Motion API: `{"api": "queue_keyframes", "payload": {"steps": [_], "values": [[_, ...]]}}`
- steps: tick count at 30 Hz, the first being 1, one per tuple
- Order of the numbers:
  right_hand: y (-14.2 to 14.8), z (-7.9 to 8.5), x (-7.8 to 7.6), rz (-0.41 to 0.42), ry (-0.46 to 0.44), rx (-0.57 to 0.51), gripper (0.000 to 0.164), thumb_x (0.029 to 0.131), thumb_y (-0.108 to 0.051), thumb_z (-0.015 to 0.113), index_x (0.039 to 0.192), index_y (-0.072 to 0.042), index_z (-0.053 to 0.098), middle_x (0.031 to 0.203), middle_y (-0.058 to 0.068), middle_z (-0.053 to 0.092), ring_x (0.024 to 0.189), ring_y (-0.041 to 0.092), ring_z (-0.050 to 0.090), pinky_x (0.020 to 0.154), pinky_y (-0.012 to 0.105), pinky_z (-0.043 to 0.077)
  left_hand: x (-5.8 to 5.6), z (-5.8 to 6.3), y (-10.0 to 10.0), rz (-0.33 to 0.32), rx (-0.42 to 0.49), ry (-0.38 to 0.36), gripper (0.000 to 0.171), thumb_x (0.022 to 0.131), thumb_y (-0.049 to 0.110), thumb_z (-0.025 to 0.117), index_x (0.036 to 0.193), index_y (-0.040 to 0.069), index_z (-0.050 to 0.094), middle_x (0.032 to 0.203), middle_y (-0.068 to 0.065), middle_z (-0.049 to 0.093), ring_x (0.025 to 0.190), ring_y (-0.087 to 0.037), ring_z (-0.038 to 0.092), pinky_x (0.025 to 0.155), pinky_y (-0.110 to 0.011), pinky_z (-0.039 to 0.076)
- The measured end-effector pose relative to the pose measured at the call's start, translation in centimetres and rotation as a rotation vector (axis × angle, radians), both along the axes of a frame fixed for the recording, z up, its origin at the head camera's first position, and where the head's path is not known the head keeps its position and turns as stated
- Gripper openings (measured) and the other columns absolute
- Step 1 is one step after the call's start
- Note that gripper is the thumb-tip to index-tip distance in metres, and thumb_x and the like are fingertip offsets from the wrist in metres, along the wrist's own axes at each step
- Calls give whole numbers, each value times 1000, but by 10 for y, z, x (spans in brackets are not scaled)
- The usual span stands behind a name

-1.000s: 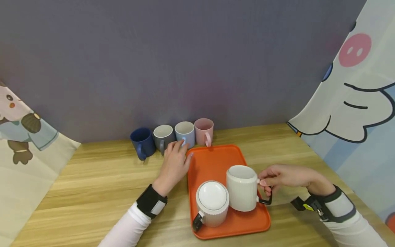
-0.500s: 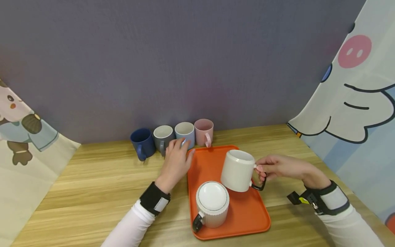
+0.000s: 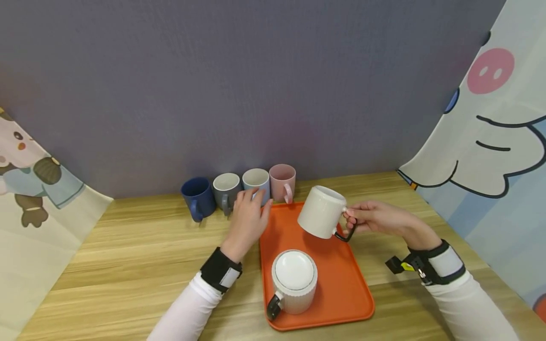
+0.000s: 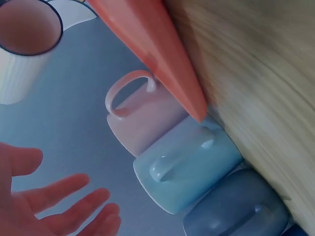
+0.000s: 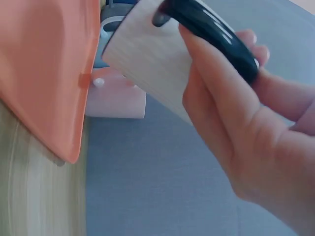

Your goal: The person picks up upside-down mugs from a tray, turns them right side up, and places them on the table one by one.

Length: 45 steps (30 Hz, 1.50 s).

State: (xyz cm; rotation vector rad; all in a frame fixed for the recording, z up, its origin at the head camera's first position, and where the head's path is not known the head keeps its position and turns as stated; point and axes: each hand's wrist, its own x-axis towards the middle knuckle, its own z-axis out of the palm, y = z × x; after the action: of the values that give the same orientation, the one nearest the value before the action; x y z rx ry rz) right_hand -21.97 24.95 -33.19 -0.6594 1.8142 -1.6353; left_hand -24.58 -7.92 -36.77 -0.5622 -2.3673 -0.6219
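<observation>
My right hand [image 3: 379, 217] pinches the black handle [image 5: 216, 32] of a white mug [image 3: 321, 215]. That mug hangs tilted and upside down above the far part of an orange tray [image 3: 341, 289]. In the left wrist view its dark-rimmed mouth shows at the top left. My left hand [image 3: 246, 219] has loosely spread fingers and holds nothing. It hovers in front of a light blue mug [image 4: 187, 164], apart from it in the left wrist view. A second white mug [image 3: 295, 279] with a black handle stands upside down on the tray's near left part.
Along the grey back wall [image 3: 239, 85] stand a navy mug [image 3: 200, 201], a grey mug [image 3: 229, 192] and a pink mug [image 3: 279, 187], with the light blue one among them. Printed cloths [image 3: 503, 151] flank the wooden table [image 3: 149, 251].
My right hand has lifted the white mug off the near right part of the tray and carried it away from me and leftward, tilting it. My left hand has barely moved.
</observation>
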Motion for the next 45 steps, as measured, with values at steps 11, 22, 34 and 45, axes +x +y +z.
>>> {"api": "queue_keyframes", "payload": {"steps": [11, 22, 34, 45], "values": [[-7, 4, -15, -62, -40, -65, 22, 103, -12, 36, 95, -6, 55, 88, 0, 55, 89, 11, 61, 85, 27, 53, -4, 5, 11, 2, 70, 91, 25, 90, 20, 64, 103, -1, 66, 102, -18, 64, 90, -34, 53, 82, -44, 45], [-18, 10, -26, -133, -64, -146, 22, 103, -9, 35, 96, -5, 56, 88, 1, 53, 86, 11, 56, 83, 24, 51, -3, 15, 22, 14, 129, 72, 23, 93, 22, 59, 89, 1, 69, 88, -14, 66, 87, -32, 58, 78, -40, 49], [-33, 20, -33, -215, -95, -258, 24, 102, -5, 35, 95, -3, 58, 85, 3, 51, 84, 11, 56, 82, 26, 52, 1, 29, 34, 13, 182, 36, 32, 97, 27, 52, 74, 10, 66, 72, -5, 65, 78, -26, 60, 70, -38, 50], [-44, 32, -37, -225, -52, -291, 20, 102, -7, 35, 98, 2, 52, 85, 5, 50, 92, 17, 63, 90, 31, 51, 6, 46, 38, 22, 216, 31, 36, 98, 29, 50, 71, 10, 65, 67, -4, 61, 69, -22, 56, 59, -34, 47]]}}
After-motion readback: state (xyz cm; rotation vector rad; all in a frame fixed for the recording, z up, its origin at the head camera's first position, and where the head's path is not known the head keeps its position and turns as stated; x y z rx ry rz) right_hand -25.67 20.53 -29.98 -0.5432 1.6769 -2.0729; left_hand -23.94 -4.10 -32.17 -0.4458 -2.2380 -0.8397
